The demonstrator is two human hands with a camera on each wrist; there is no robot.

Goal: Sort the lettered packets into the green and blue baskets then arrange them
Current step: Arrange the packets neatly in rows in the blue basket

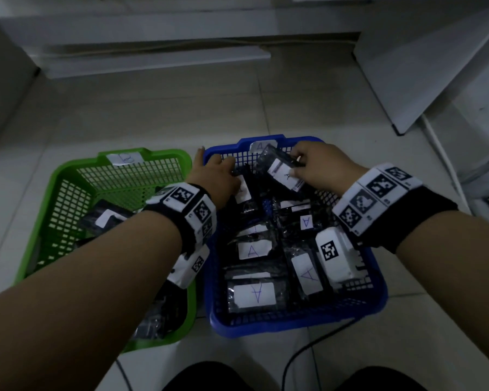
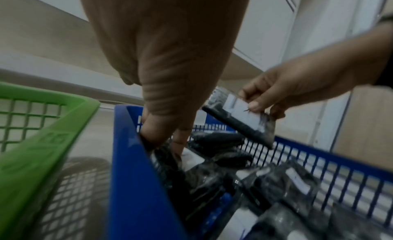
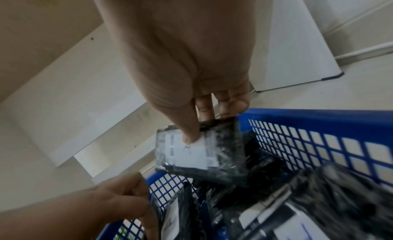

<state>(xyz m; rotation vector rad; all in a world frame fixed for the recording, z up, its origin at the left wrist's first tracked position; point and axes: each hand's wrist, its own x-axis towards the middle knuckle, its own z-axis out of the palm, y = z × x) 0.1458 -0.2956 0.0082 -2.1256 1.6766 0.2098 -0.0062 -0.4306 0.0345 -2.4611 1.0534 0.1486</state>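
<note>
Glossy crinkled plastic packets [image 1: 256, 294] carry matt white paper labels; both baskets, blue [image 1: 294, 324] and green [image 1: 65, 170], are smooth moulded plastic mesh.

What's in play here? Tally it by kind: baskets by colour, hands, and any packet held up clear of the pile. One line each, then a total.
green basket: 1
blue basket: 1
hands: 2, the left hand and the right hand
lifted packet, pinched by the right hand: 1
Total: 5
</note>
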